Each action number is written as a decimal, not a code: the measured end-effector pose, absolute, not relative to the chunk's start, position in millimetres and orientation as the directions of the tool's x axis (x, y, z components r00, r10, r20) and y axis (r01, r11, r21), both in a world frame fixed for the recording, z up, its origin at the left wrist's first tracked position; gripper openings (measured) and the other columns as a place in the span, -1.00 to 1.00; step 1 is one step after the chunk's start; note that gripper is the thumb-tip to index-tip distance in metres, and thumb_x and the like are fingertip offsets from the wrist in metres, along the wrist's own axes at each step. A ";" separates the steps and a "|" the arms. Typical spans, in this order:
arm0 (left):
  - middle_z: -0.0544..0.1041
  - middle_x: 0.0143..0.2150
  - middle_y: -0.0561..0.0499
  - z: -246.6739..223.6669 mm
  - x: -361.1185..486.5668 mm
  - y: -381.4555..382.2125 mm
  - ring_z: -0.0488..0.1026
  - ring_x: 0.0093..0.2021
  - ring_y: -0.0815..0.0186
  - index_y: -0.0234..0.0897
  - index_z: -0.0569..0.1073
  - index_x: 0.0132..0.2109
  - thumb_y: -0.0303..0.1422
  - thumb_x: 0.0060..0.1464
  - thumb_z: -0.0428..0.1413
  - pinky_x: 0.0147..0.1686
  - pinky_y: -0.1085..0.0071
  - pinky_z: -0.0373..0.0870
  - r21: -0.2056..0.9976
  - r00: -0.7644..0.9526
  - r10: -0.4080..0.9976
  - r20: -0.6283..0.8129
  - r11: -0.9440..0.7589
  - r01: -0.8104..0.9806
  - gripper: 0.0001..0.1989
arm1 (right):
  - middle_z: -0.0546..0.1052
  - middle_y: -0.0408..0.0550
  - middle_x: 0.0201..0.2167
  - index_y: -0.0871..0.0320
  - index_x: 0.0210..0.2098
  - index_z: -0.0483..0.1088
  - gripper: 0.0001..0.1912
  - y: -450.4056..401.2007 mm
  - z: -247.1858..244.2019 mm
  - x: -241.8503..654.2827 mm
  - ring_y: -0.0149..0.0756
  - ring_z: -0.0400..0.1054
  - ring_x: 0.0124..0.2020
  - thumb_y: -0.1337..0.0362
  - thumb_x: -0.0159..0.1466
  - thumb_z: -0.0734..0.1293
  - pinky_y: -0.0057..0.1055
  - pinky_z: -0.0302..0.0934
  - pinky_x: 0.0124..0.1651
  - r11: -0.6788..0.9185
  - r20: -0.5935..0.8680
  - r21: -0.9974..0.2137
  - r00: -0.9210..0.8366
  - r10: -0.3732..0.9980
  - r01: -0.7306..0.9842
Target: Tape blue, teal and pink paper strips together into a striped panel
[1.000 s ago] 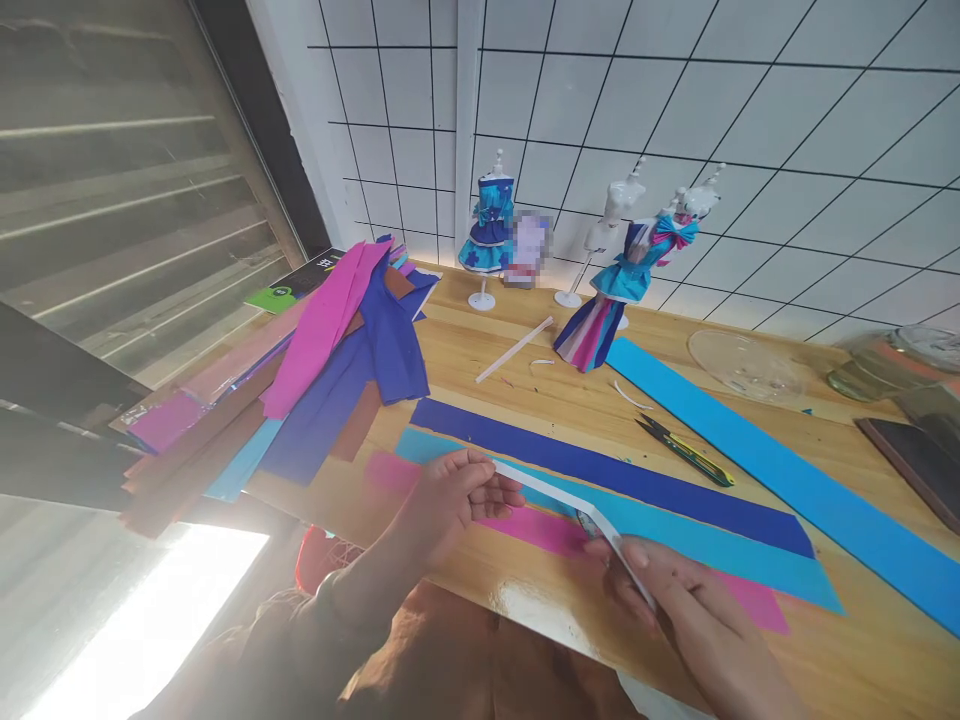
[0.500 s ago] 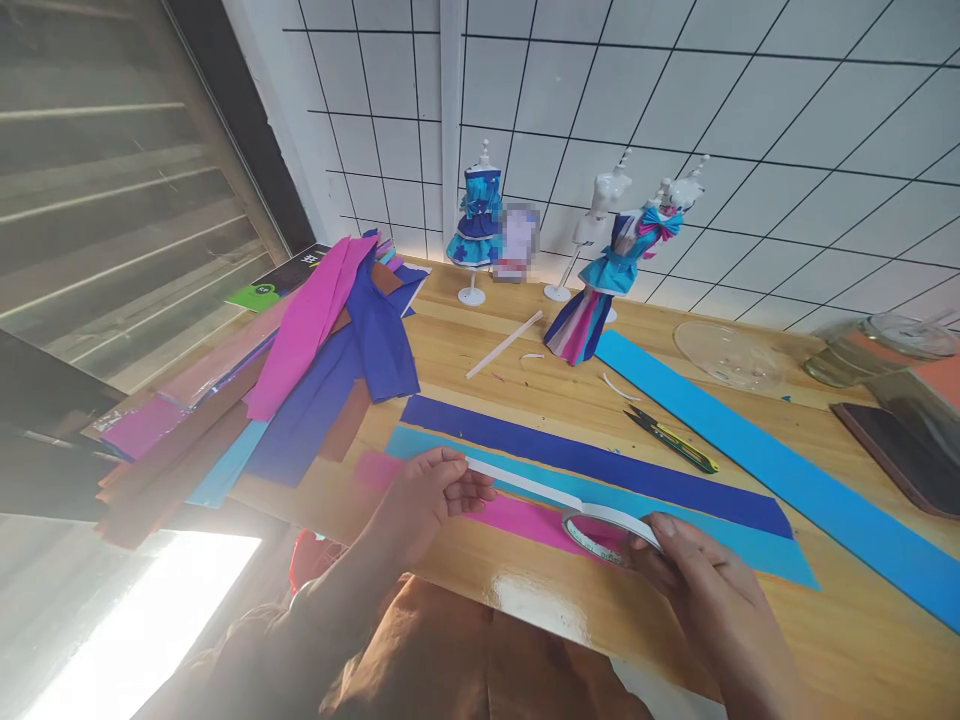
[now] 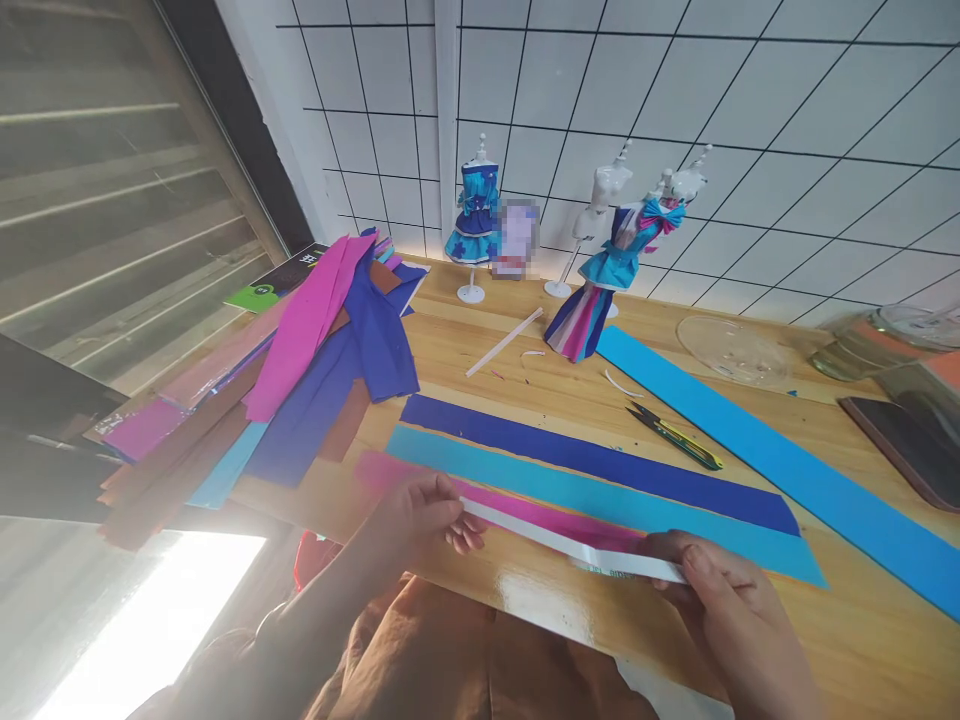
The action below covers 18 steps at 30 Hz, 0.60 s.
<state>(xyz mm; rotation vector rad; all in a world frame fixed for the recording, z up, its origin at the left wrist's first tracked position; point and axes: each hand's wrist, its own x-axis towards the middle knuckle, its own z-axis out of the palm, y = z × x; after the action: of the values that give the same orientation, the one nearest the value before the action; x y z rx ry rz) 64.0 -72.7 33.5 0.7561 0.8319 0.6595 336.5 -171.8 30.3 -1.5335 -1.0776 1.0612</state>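
A stretch of white tape [image 3: 525, 528] runs between my hands, over the pink strip [image 3: 375, 473]. My left hand [image 3: 439, 512] pinches its free end. The tape roll [image 3: 637, 566], seen nearly edge-on, is gripped in my right hand [image 3: 705, 580] between thumb and fingers. Just beyond the pink strip lie a light blue strip [image 3: 480, 465] and a dark blue strip [image 3: 585, 457], roughly parallel on the wooden table [image 3: 465, 330]. Yellow and black snips [image 3: 675, 437] rest behind the dark blue strip.
Coloured crepe sheets [image 3: 300, 350] are heaped at the left. Small dressed mannequins [image 3: 474, 210] stand at the back. On the right are a long blue strip [image 3: 750, 450], a clear dish [image 3: 731, 350], a glass jar [image 3: 862, 345] and a phone [image 3: 900, 450].
Both hands have come nearer my body with the tape, which has moved from over the light blue strip to over the pink one. The roll has tilted from showing its ring to nearly edge-on.
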 end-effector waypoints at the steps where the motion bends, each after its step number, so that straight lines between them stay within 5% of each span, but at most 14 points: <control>1: 0.60 -0.43 -0.11 33.6 61.3 -74.9 0.52 -0.47 0.30 -0.32 0.34 -0.45 -0.30 -0.12 0.27 -0.40 0.40 0.39 0.805 0.527 0.745 -0.409 0.567 -0.177 -0.75 | 0.30 -0.09 -0.66 0.17 -0.67 0.36 -0.48 -171.1 31.7 335.6 -0.35 0.17 -0.60 -0.13 0.15 0.25 -0.46 0.12 -0.55 -0.150 -0.110 -0.976 0.236 0.965 0.160; 18: 0.57 -0.48 -0.06 31.6 58.5 -74.6 0.49 -0.49 0.32 -0.30 0.36 -0.48 -0.27 -0.17 0.28 -0.42 0.41 0.37 0.829 0.506 0.721 -0.474 0.559 -0.019 -0.74 | 0.19 -0.13 -0.71 0.16 -0.76 0.20 -0.40 -169.9 38.8 325.5 -0.36 0.11 -0.58 -0.24 0.04 0.28 -0.48 0.09 -0.55 -0.282 -0.193 -0.934 0.355 0.915 0.218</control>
<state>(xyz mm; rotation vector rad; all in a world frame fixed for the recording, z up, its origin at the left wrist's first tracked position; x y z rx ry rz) 58.5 -74.6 31.6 0.8757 0.9441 0.5221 325.5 -169.9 38.8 -1.7284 -1.0115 0.9837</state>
